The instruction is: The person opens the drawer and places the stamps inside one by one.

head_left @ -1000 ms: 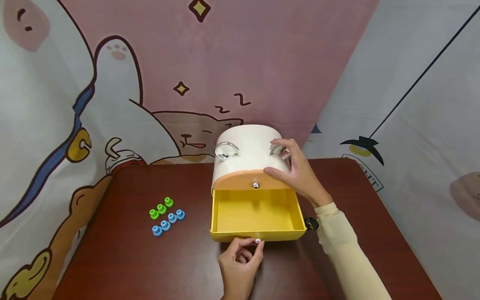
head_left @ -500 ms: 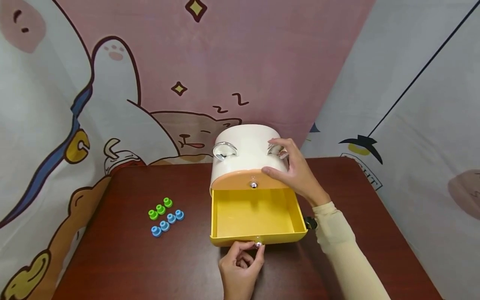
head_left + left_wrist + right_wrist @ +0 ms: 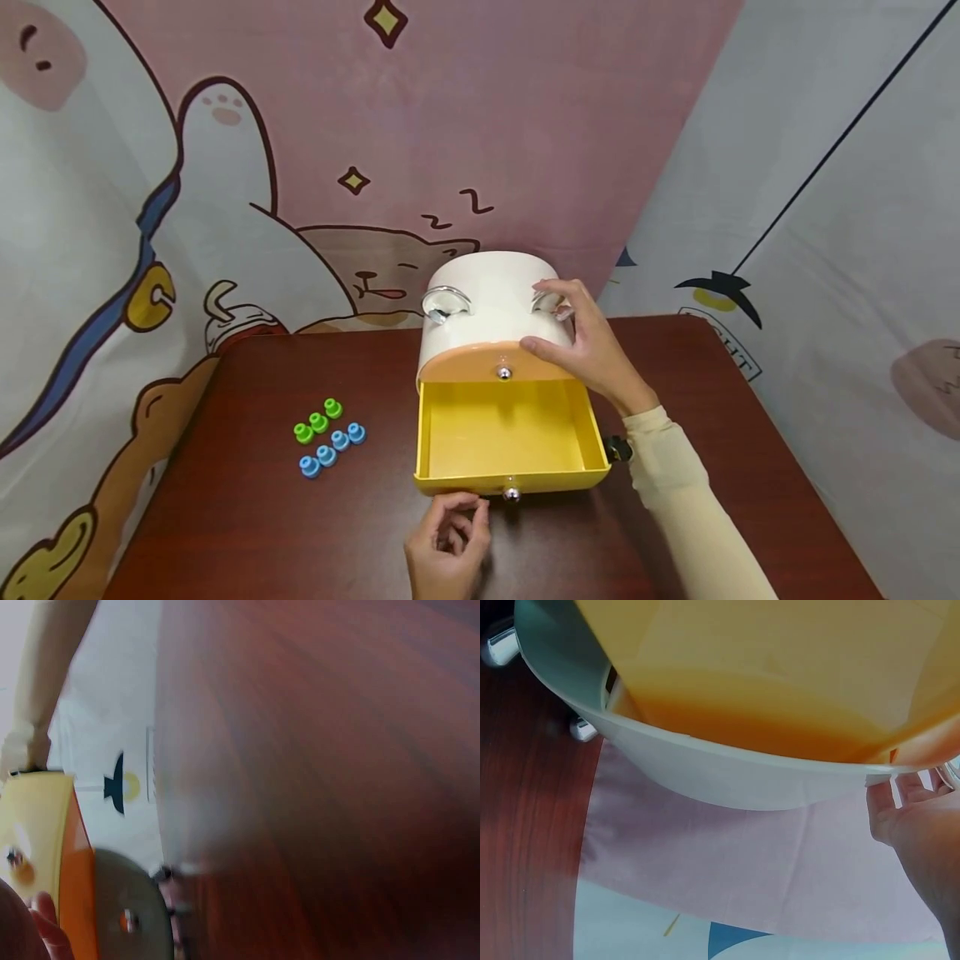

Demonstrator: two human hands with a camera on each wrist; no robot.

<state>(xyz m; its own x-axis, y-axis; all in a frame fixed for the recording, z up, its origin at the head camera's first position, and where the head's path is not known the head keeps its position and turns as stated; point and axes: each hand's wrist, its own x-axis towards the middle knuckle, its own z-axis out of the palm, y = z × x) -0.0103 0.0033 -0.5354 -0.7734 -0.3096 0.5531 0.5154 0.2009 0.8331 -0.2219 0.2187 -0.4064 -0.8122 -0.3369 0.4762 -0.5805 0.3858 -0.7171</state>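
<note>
A small white drawer cabinet (image 3: pixel 491 287) with a rounded top stands near the back of the table. Its lower yellow drawer (image 3: pixel 504 433) is pulled far out, with nothing lying in it; the upper orange drawer (image 3: pixel 468 365) is pushed in. My left hand (image 3: pixel 450 546) is just left of the yellow drawer's silver knob (image 3: pixel 512 495), apart from it, fingers loosely curled and holding nothing. My right hand (image 3: pixel 592 350) grips the cabinet's right side, thumb at the orange front's upper edge and fingers by a silver ring handle (image 3: pixel 551 302). In the right wrist view its fingertips touch the white shell.
Left of the cabinet, several small round pegs stand in two slanting rows, green pegs (image 3: pixel 318 422) behind and blue pegs (image 3: pixel 340 441) in front. A matching silver ring (image 3: pixel 447 304) sits on the cabinet's left. A cartoon-printed cloth (image 3: pixel 570 125) hangs behind the table (image 3: pixel 247 533).
The left hand pulled the yellow drawer slightly farther out, then let go of its knob and moved left. The right hand keeps its hold on the cabinet.
</note>
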